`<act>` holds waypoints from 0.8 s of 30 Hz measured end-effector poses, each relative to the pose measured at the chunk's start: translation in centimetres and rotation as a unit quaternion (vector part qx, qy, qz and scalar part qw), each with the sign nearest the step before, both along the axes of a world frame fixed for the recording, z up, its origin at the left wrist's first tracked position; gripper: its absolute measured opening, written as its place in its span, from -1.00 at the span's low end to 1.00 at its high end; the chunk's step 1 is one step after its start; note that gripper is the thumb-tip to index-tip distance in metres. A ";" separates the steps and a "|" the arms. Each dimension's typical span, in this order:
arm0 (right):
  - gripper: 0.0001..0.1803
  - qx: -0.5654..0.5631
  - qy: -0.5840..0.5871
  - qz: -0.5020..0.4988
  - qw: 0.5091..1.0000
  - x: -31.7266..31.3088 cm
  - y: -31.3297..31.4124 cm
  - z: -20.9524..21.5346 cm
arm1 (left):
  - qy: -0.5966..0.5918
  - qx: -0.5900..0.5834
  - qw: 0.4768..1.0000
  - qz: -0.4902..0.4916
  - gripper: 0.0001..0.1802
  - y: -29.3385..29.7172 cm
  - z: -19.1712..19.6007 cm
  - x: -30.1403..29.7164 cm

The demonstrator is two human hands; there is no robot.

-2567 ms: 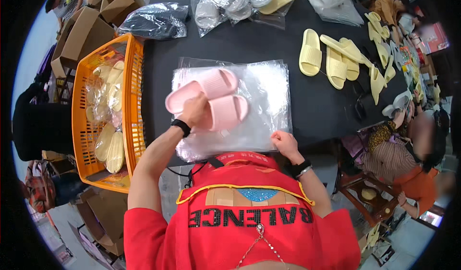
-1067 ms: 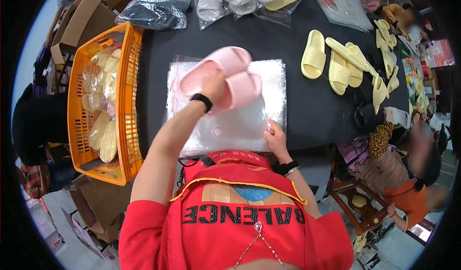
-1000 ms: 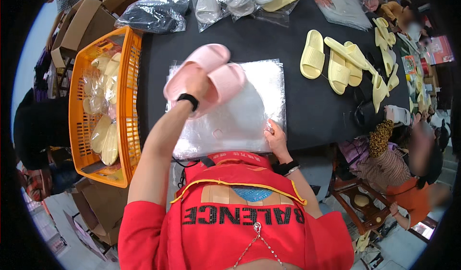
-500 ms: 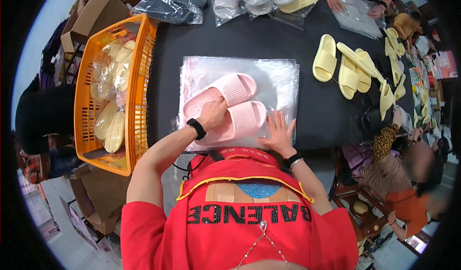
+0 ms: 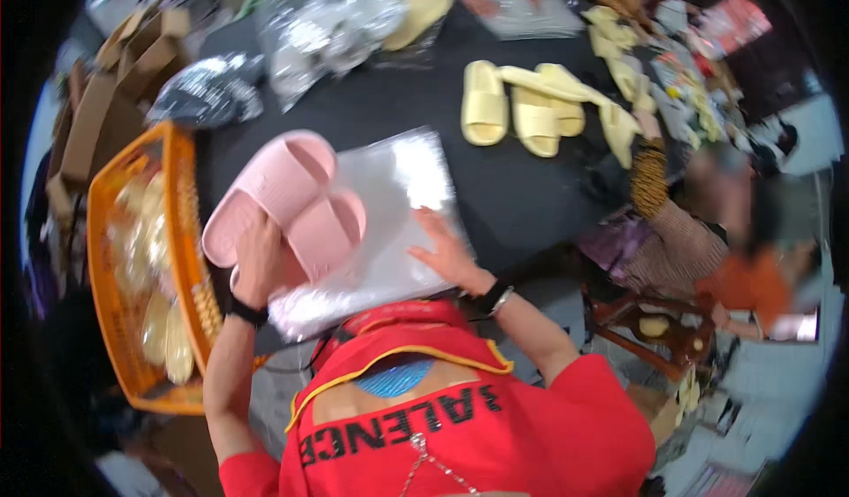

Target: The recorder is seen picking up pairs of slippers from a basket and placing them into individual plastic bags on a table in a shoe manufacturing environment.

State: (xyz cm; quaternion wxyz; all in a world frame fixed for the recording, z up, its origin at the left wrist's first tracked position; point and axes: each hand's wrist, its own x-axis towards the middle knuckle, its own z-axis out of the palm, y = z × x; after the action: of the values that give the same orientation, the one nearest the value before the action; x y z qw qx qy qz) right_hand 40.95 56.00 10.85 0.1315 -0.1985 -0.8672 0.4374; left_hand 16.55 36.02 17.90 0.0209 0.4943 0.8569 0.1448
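My left hand (image 5: 262, 256) is closed on a pair of pink slippers (image 5: 285, 172), gripping them where the two meet. They are held over the left part of a stack of clear plastic bags (image 5: 389, 183), their toe straps pointing away from me. Part of the rear slipper is hidden by my fingers. On the right side of the bags, my right hand (image 5: 449, 256) rests with its fingers spread and holds nothing.
At the left stands an orange plastic basket (image 5: 183, 205) with bagged yellow slippers. Yellow slippers (image 5: 485, 108) lie on the black table at the far right. Bagged slippers (image 5: 332, 33) and a dark wrapped bundle (image 5: 208, 90) sit at the back. Other people work at the right.
My left hand has lifted the pink slippers off the bags and leftward. My right hand has moved onto the bags. The whole view has turned and shifted.
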 end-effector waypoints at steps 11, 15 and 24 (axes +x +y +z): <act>-0.64 -0.244 0.136 -0.190 0.941 2.4 5.6 3.6 | -0.007 0.203 0.962 -0.184 -0.70 9.5 2.6 7.0; -0.63 -0.168 0.213 -0.367 0.890 4.6 13.5 5.8 | -0.192 0.160 0.965 -0.081 -0.69 7.2 1.3 5.7; -0.37 -0.198 0.141 -0.280 0.929 0.1 14.2 8.5 | -0.228 -0.037 0.967 -0.112 -0.75 3.3 -5.3 4.7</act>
State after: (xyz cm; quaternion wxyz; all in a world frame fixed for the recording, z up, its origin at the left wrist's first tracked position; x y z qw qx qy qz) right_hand 41.05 70.23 19.39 0.3276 -0.3911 -0.6446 0.5695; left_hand 21.21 39.36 12.58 0.2497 0.5401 0.7735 0.2183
